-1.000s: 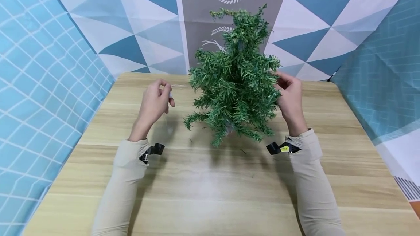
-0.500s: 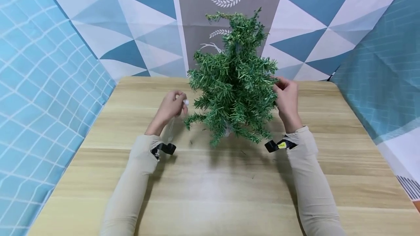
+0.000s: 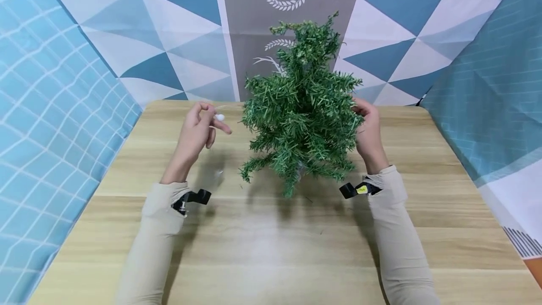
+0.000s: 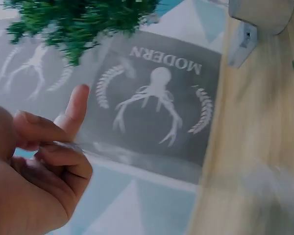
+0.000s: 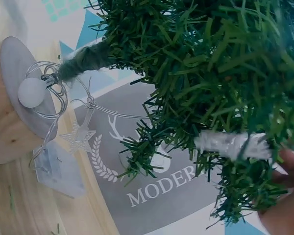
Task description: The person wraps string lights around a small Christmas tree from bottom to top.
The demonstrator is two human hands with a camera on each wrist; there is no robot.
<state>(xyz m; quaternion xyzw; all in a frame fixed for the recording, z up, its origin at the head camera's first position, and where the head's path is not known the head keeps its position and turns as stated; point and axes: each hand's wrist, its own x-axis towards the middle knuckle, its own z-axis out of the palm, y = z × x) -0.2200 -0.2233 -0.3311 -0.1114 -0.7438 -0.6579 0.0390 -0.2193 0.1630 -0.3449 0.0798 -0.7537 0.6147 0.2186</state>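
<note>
An artificial Christmas tree (image 3: 300, 116) stands at the table's far side in the head view, bushy and green. Left of it, my left hand (image 3: 196, 128) pinches a thin clear wire of string lights (image 4: 64, 145) between thumb and finger. A small white ball light (image 3: 219, 117) hangs beside those fingertips. The wire stretches toward the tree. At the tree's right side, my right hand (image 3: 367, 131) reaches into the branches, which hide its fingertips. In the right wrist view, wire loops with a white ball (image 5: 32, 93) and a star (image 5: 79, 136) lie around the trunk.
A round wooden base (image 5: 14, 117) supports the tree. Beside it on the wooden table (image 3: 271, 248) lies a clear plastic box (image 5: 59, 169). Patterned cloth (image 3: 182, 27) hangs behind the table, and blue grid cloth (image 3: 55, 107) on the left. A few green needles are scattered about.
My left hand first came right toward the tree, then moved back left and up, with the wire still pinched. The tree turned slightly. My right hand stayed at the branches.
</note>
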